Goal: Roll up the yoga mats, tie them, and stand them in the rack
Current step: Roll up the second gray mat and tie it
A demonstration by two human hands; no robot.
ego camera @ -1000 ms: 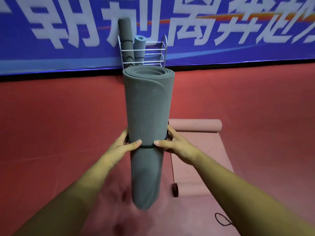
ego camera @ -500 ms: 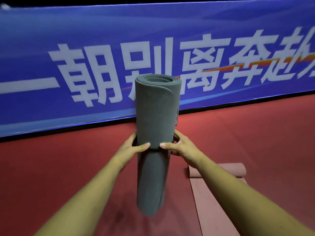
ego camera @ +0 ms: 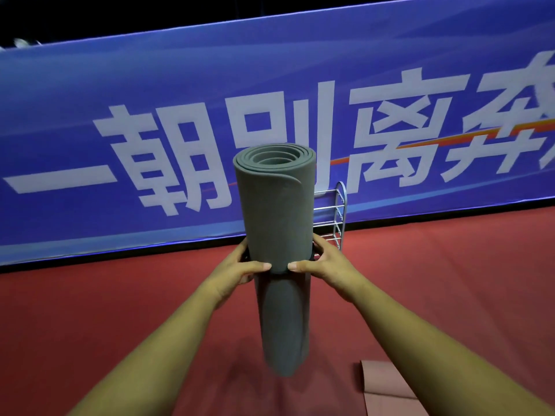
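Note:
A rolled grey yoga mat point(ego camera: 276, 211) stands upright in the air in front of me, with a dark strap point(ego camera: 280, 271) round its middle. My left hand point(ego camera: 237, 270) grips the roll from the left at the strap. From the right, my right hand point(ego camera: 322, 262) grips it at the same height. The thumbs nearly meet on the front. A silver wire rack point(ego camera: 333, 214) shows just behind the roll's right edge, against the blue banner; most of it is hidden by the mat.
A blue banner point(ego camera: 150, 121) with large white characters runs along the back of the red floor point(ego camera: 105, 310). A corner of a pink mat point(ego camera: 381, 385) lies flat on the floor at the lower right.
The view has risen and moved closer to the banner with the mat carried upright. The rack's right side has come into sight behind the roll. The pink mat has slipped towards the lower edge.

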